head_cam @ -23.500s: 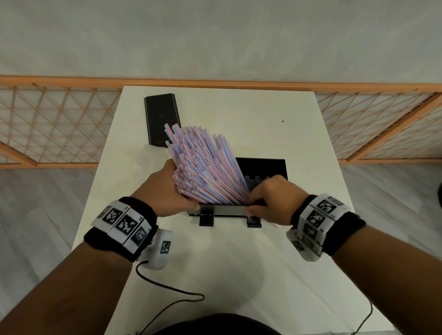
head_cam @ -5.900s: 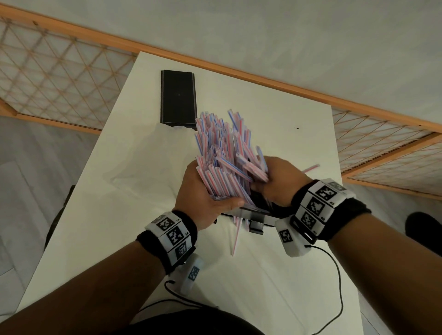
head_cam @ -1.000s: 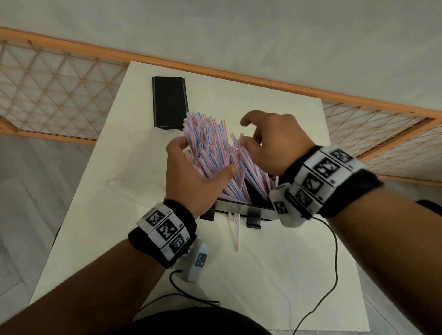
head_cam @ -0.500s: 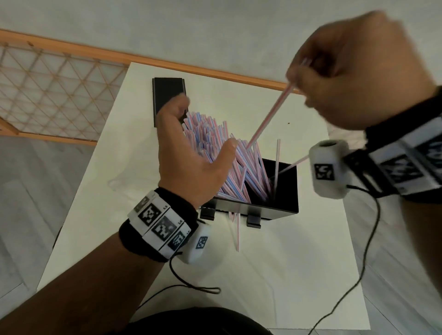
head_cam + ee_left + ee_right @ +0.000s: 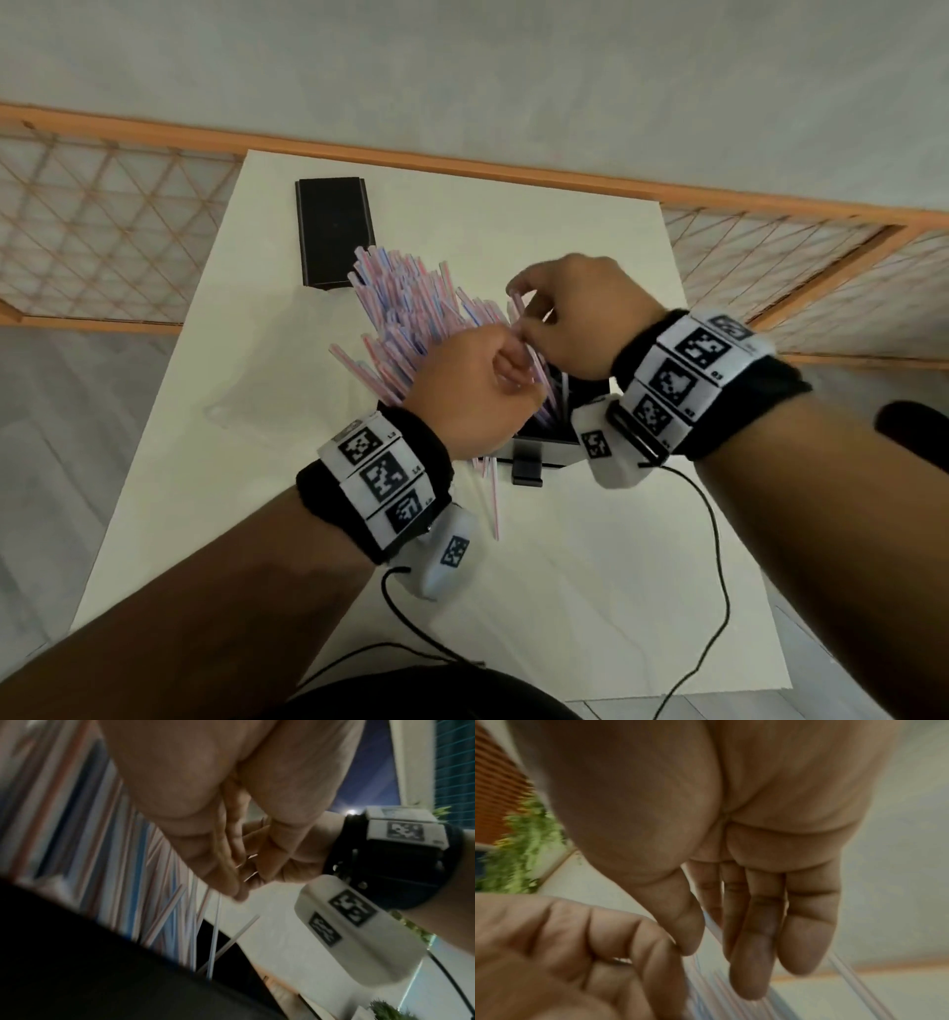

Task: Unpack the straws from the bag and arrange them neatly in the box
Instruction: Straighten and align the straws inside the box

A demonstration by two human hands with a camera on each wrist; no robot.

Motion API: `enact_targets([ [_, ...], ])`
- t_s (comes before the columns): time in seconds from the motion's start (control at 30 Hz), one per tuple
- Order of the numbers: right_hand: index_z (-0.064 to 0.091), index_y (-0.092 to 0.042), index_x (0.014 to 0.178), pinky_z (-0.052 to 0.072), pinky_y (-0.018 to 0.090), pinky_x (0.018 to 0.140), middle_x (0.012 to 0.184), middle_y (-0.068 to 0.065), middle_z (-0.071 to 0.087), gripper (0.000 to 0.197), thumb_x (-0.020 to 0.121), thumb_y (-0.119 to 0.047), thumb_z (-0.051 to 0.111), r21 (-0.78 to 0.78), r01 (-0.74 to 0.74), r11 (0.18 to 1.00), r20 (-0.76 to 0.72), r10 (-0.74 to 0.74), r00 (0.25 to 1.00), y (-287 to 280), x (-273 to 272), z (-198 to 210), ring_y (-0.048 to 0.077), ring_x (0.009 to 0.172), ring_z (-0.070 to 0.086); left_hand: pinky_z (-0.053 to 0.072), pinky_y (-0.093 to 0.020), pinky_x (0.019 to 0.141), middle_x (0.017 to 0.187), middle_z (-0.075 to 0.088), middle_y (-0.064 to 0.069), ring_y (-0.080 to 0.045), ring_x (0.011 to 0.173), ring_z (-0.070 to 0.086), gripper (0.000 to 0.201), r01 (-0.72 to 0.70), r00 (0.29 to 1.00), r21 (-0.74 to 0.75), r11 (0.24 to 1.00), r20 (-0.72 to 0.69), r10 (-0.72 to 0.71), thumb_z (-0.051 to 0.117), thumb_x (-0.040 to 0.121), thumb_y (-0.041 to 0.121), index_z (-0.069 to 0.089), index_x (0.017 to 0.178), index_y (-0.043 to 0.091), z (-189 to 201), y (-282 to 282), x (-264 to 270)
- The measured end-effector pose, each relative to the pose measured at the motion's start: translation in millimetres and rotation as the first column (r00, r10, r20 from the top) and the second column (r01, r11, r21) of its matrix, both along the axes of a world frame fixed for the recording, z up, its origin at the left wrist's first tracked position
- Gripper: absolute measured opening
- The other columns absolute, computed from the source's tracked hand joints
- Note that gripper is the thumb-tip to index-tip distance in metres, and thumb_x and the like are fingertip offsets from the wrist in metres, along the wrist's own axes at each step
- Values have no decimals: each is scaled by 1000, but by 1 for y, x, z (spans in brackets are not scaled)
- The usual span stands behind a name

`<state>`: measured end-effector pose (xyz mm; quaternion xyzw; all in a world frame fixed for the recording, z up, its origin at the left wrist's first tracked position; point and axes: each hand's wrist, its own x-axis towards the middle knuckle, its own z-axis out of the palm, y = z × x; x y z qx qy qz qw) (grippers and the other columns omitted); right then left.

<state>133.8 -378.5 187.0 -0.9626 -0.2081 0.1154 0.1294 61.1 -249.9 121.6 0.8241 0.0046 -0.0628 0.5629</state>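
Note:
A thick bundle of pink, blue and white straws [image 5: 405, 313] leans back-left out of the black box [image 5: 552, 455] in the middle of the white table. My left hand [image 5: 506, 367] is at the bundle's right side, its fingers curled round a few straws. Just above it my right hand [image 5: 521, 318] pinches a single straw between thumb and forefinger. The right wrist view shows that pinch [image 5: 706, 939] close up. In the left wrist view the straws [image 5: 115, 872] stand in the box [image 5: 102, 973]. The hands hide most of the box.
The black lid [image 5: 336, 231] lies flat at the table's back left. The clear bag [image 5: 246, 406] lies crumpled left of the box. A few loose straws [image 5: 494, 503] lie on the table in front of the box. An orange lattice fence [image 5: 102, 231] runs behind the table.
My right hand has come down from high up, still pinching a straw, and now meets the left hand at the bundle. The left hand has gone from spread open to curled.

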Motion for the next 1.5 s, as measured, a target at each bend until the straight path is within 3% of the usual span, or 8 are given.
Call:
enact_targets([
  [0.3,47,-31,139,59,38,80,100,-9,72,61,87,-5,65,359,199,912,-293,-93,952,-45,-6,-22,20,76,73,57,-34,92,104,75,0,-11,96,69,18,79,996,66,995,-45,-76,71,91,11,75,109,13,-14,-14,8],
  [0.5,57,-18,74,40,19,53,72,-4,63,14,79,-20,70,157,291,944,60,-303,951,-45,-8,-25,15,67,59,52,-34,101,138,62,1,-21,109,67,58,85,991,56,995,-111,-78,69,94,19,48,148,19,-9,-15,14],
  [0.73,53,-9,90,37,28,68,77,3,47,18,94,-27,57,-460,73,885,-98,-132,986,-11,0,-72,26,91,65,50,-14,62,82,75,-2,-9,68,67,13,72,996,59,996,-50,-70,72,87,8,69,100,10,-17,-5,7],
  [0.9,56,-13,81,39,28,66,82,5,55,11,89,-18,61,-224,212,951,-117,-243,963,-8,-1,-72,30,86,59,45,-10,55,78,73,-2,0,58,59,12,99,995,69,993,-31,-97,71,86,4,71,97,7,-33,-2,-3],
  [1.1,64,-11,88,45,31,70,87,5,68,13,90,-24,65,56,153,987,113,-159,981,-9,1,-28,27,79,61,55,-26,56,73,69,2,-14,62,64,12,64,980,54,997,183,-72,71,83,2,72,93,8,-24,7,-15],
  [1.23,65,-16,112,49,28,81,107,0,69,32,87,-34,72,86,217,972,0,-218,976,-10,-3,-37,22,90,67,47,-16,48,70,62,16,-15,50,62,12,-194,885,0,981,432,175,72,83,3,69,90,11,2,26,-17],
  [1.33,60,-14,80,41,24,59,75,-2,64,29,81,-40,74,163,259,952,22,-266,964,-17,-19,-46,18,70,60,43,-17,49,73,60,7,-16,48,54,21,-420,712,-155,894,555,431,74,84,10,60,95,20,22,49,-12],
  [1.5,61,-6,71,46,30,57,66,7,62,75,69,-81,62,-216,-9,976,-452,-91,887,-16,-42,-78,18,60,58,44,-27,87,120,53,-9,-21,106,54,58,-607,673,-199,770,387,630,70,77,41,47,120,10,-2,72,-4],
])
